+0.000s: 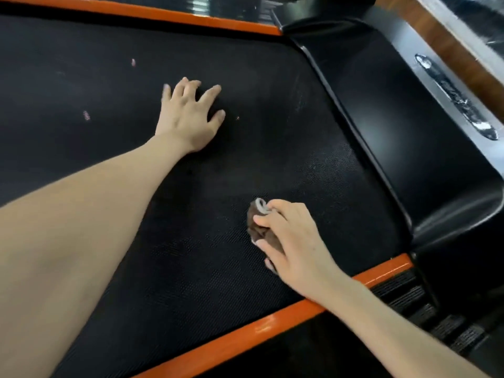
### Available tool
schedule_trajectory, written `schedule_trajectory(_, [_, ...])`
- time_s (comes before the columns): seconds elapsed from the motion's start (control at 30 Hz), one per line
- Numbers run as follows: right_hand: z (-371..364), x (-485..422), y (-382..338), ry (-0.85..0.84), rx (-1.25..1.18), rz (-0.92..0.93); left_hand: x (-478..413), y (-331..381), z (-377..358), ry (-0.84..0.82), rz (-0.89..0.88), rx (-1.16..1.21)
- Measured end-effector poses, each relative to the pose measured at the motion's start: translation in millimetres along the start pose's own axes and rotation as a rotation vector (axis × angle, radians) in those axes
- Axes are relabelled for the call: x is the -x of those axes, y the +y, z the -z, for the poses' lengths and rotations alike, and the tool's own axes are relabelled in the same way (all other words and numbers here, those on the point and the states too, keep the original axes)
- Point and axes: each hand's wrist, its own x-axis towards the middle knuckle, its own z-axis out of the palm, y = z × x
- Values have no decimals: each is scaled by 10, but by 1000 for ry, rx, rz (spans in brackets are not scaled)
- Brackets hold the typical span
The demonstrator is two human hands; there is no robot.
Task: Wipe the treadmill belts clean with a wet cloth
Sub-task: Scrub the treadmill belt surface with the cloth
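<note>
The black textured treadmill belt point(109, 64) fills most of the view. My left hand point(189, 115) rests flat on the belt near its middle, fingers spread. A small brown cloth with a pale edge point(257, 225) lies bunched on the belt at lower right. My right hand point(293, 241) grips this cloth and presses it against the belt. A few small pinkish specks sit on the belt left of my left hand.
Orange side rails point(272, 326) run along both long edges of the belt. The glossy black motor cover point(395, 118) bounds the belt on the right. Beyond it lie a silver trim strip point(455, 96) and wooden flooring point(436, 34).
</note>
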Motion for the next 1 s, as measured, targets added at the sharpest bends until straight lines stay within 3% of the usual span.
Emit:
schedule_trajectory(0.1, [55, -114, 165, 37, 60, -13, 160, -31, 198, 208, -53, 259])
schedule_trajectory(0.17, [7, -305, 316, 113, 141, -110, 336, -180, 348, 299, -96, 265])
schedule_trajectory(0.3, [-62, -964, 492, 258, 255, -465, 622, -730, 505, 187, -108, -21])
schedule_trajectory(0.37, [-137, -1163, 388, 284, 299, -524, 677, -943, 497, 92, -69, -113])
schedule_trajectory(0.4, [-182, -1161, 276, 288, 300, -476, 685, -987, 468, 68, -69, -133])
schedule_trajectory(0.5, [-348, -889, -171, 255, 154, -82, 657, -1034, 371, 37, -85, -148])
schedule_trajectory(0.6, [-308, -851, -142, 179, 82, 168, 633, -1062, 280, 16, -102, -149])
schedule_trajectory(0.67, [-269, -1126, 166, 212, 176, 114, 636, -1087, 270, 15, -109, -149])
schedule_trajectory(0.8, [-134, -1904, 810, 295, 320, -462, 612, -1088, 243, -1, -110, -121])
schedule_trajectory(0.87, [-175, -2093, 779, 299, 330, -576, 613, -1090, 240, 2, -104, -105])
schedule_trajectory(0.93, [-255, -2067, 573, 289, 340, -488, 620, -1094, 246, -3, -104, -105])
schedule_trajectory(1.0, [-345, -1791, 264, 269, 233, -222, 622, -1097, 261, 1, -99, -111])
